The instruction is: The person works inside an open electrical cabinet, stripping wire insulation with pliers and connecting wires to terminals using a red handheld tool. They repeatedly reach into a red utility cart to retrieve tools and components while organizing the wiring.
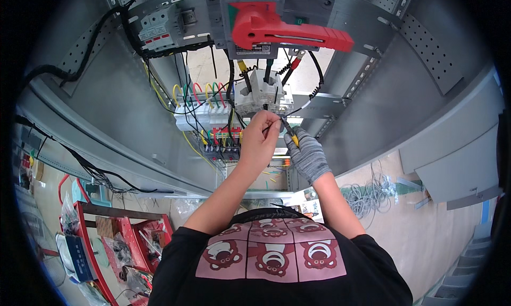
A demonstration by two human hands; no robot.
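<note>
My bare left hand [260,141] is pinched around the end of a thin black wire, just below a pale, clear-covered block [261,90] in the cabinet. On my right hand [308,158] is a grey knit glove, and its fingers wrap a pair of pliers [291,132] with yellow and black handles. The dark tip of the pliers meets the wire by my left fingertips; whether its jaws are closed is too small to tell. Thick cables with yellow, green and red sleeves run down into the block from the switch above.
A red rotary handle [293,33] juts from the switch overhead. Left of my hands, a row of white breakers [203,116] carries coloured wires above a terminal strip [222,149]. Grey cabinet walls flank both arms. A red cart [88,247] and coiled grey cable [367,198] are outside.
</note>
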